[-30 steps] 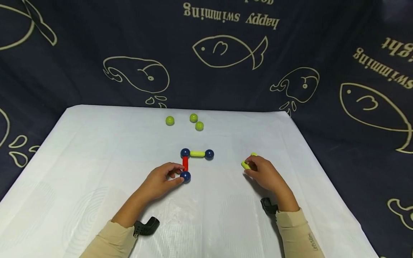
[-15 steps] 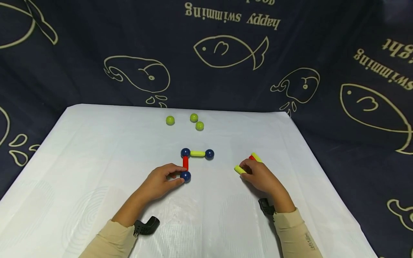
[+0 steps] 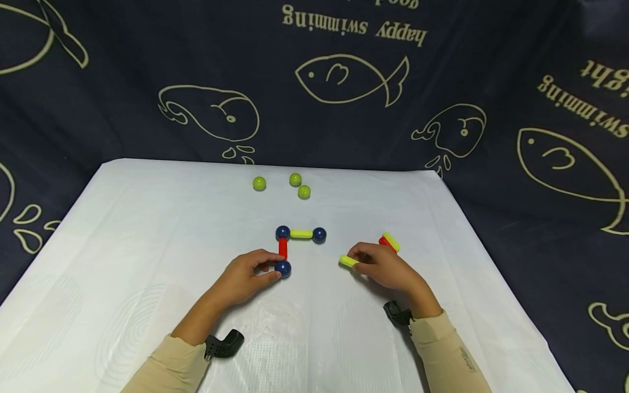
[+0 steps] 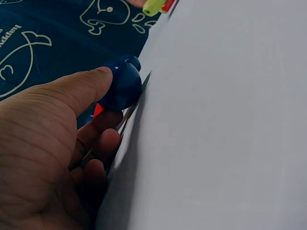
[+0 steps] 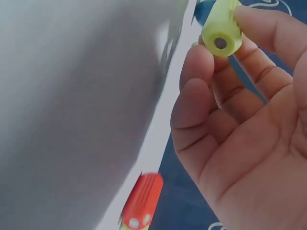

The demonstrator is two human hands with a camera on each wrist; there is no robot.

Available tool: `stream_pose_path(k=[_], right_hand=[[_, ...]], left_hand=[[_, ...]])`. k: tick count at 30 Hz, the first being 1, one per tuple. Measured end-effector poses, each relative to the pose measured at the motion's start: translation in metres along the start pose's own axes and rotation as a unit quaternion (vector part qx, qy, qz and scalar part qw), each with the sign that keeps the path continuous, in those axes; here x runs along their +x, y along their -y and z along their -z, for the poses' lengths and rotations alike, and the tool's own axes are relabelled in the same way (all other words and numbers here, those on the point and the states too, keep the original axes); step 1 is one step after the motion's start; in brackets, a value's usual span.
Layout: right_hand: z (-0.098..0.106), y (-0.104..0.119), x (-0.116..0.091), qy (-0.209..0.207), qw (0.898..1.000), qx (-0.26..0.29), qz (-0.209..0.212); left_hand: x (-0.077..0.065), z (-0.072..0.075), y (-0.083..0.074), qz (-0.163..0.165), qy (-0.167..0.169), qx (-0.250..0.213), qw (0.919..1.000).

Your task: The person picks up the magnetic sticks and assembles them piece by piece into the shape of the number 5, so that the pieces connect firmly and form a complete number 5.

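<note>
Yellow rod (image 3: 348, 261) pinched in our right hand (image 3: 384, 266), between nearest blue ball (image 3: 283, 269) and right edge of the bench (image 3: 472, 262); our left hand (image 3: 244, 277) grips that ball, which we'd best brace lightly while bringing the rod in end-on.

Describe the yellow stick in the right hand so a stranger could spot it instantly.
On the white table, find the right hand, right of the blue balls. The yellow stick is pinched there, one end poking leftward. Its lookalikes aren't held: a second yellow stick joins two blue balls, and a third yellow stick lies beside a red stick.
</note>
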State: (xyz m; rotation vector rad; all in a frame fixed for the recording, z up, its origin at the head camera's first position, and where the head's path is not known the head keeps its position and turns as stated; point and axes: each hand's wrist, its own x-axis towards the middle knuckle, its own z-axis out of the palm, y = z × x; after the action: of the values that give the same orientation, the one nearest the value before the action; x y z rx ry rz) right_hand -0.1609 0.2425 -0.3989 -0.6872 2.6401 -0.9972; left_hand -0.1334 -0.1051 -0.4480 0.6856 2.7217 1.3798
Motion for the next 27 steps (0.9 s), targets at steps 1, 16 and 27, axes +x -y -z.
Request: stream_pose_path(k=[1,16,27], right_hand=[[-0.001,0.001,0.002,0.005,1.0,0.004,0.005],[-0.018,0.024,0.04,0.088,0.995,0.051,0.019],[-0.031,0.041,0.055,0.125,0.991,0.044,0.033]], left_hand=[[0.0,0.0,0.0,0.001,0.0,0.0,1.0],[0.0,-0.001,0.002,0.0,-0.005,0.004,1.0],[0.0,0.0,0.001,-0.01,-0.012,0.002,0.9999]])
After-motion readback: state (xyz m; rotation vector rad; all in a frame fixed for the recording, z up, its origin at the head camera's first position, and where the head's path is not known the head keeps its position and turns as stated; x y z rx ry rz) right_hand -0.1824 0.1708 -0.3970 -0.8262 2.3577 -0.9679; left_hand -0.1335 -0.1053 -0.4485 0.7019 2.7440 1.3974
